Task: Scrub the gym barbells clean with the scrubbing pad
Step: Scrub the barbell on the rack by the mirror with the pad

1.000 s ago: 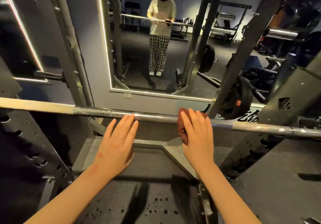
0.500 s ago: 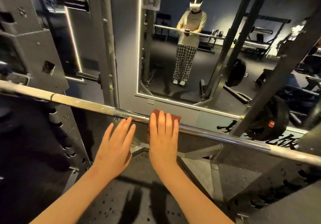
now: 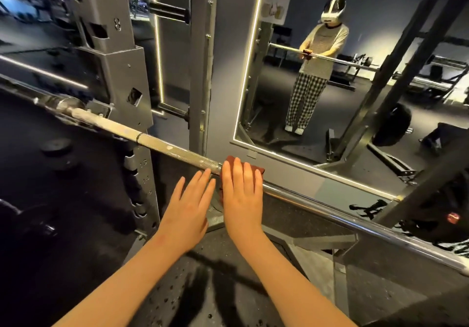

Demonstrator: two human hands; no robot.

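Now the right hand (image 3: pixel 241 194) presses the scrubbing pad (image 3: pixel 229 160) flat on the barbell (image 3: pixel 172 149), left hand (image 3: pixel 187 212) straight-fingered alongside.

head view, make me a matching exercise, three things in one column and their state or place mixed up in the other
Things:
1. scrubbing pad
2. left hand
3. barbell

States:
a. silver, resting on the rack
b. reddish brown, pressed down under the right hand
c. fingers straight, holding nothing

Pairs: 1-b, 2-c, 3-a
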